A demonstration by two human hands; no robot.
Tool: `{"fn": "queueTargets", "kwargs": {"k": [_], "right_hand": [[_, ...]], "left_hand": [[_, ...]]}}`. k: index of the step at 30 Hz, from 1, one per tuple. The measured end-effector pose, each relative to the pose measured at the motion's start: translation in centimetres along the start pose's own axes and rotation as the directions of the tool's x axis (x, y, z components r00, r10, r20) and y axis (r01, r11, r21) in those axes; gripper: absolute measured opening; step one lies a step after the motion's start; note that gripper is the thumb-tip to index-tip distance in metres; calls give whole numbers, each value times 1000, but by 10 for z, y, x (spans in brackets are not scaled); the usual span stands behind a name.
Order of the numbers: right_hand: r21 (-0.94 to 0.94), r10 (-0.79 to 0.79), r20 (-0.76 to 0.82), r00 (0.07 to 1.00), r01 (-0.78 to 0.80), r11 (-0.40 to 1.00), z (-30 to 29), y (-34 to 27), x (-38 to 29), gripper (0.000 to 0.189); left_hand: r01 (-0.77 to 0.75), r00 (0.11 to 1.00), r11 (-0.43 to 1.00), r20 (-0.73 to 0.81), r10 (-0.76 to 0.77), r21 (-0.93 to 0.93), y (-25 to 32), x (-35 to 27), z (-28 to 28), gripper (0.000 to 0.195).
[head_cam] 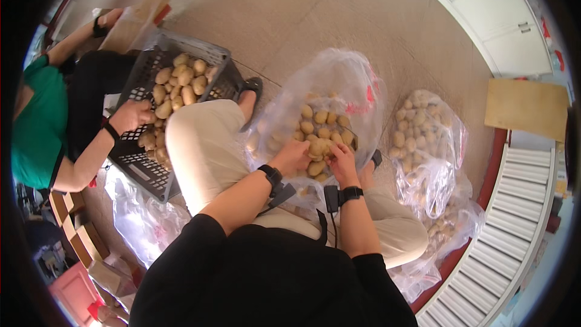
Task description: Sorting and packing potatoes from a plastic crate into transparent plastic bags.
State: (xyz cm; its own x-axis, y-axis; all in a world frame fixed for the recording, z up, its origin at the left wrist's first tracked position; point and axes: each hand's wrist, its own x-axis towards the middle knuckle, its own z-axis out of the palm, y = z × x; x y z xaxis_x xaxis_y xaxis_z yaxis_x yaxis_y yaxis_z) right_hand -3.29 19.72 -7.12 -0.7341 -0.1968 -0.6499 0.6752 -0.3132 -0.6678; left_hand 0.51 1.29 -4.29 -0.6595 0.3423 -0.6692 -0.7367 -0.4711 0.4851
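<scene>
Between my knees a large clear plastic bag [290,91] with red print stands open, holding many loose potatoes [321,117]. Over it, my left hand [292,156] and my right hand [341,160] grip a lumpy potato [320,148] from both sides. More potatoes lie just below and behind the held one. Each wrist wears a black strap with a small device. My fingertips partly cover the held potato.
At left a grey plastic crate [152,177] holds potatoes; a co-worker's hand [131,117] reaches into it. Filled potato bags [420,131] stand at right beside a white radiator [508,218]. A plastic bag [145,218] and cardboard boxes [86,236] lie lower left.
</scene>
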Motion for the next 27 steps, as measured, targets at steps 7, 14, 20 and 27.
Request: {"fn": "queueTargets", "kwargs": {"k": [7, 14, 20, 27], "right_hand": [[42, -172, 256, 951, 167, 985, 43, -6, -53, 41], [63, -288, 168, 943, 281, 958, 59, -11, -61, 42], [53, -159, 148, 976, 153, 987, 55, 1, -61, 28], [-5, -81, 42, 996, 81, 997, 35, 23, -43, 23]], "left_hand": [[-484, 874, 738, 292, 387, 470, 7, -36, 4, 42], [-253, 877, 935, 349, 330, -248, 44, -79, 33, 30], [-581, 603, 568, 162, 781, -583, 139, -185, -4, 43], [-721, 672, 366, -463, 578, -588, 139, -223, -206, 37]]}}
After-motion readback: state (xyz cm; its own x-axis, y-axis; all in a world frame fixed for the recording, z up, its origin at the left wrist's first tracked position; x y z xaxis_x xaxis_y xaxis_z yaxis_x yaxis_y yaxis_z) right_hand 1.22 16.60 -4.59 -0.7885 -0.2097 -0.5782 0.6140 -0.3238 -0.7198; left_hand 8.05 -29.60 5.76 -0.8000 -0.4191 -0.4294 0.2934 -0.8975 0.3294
